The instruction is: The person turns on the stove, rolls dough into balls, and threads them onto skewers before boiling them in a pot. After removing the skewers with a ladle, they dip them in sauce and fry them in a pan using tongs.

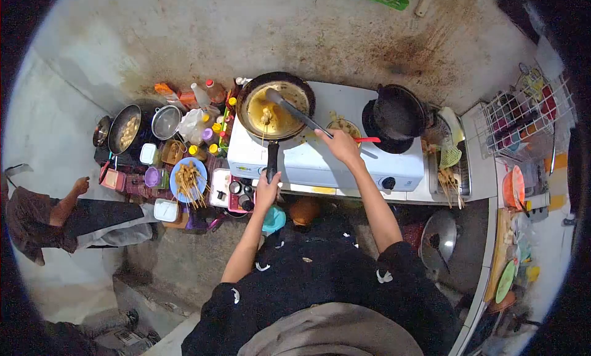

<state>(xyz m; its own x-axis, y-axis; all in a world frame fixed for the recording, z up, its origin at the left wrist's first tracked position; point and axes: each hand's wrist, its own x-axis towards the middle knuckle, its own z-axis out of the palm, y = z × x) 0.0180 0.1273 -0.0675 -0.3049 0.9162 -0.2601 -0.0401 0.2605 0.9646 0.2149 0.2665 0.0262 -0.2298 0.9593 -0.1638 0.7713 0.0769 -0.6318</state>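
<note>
My left hand [268, 185] is wrapped round the black handle of a frying pan [306, 123], which stands on the left burner of a white gas stove [295, 162]. Yellowish-brown liquid covers part of the pan's bottom, and a skewer [266, 117] with a piece of food lies in it. My right hand [340, 145] grips long dark tongs [295, 112], whose far end is over the pan near the skewer. Just beyond that hand sits a bowl [346, 127] of food with a red-handled utensil [368, 140] across it.
A blackened pot [397, 113] occupies the right burner. More skewers [450, 186] lie right of the stove. To the left are a blue plate of skewers [188, 181], bottles [215, 92], and another pan with food [125, 127]. Another person [52, 217] stands at far left.
</note>
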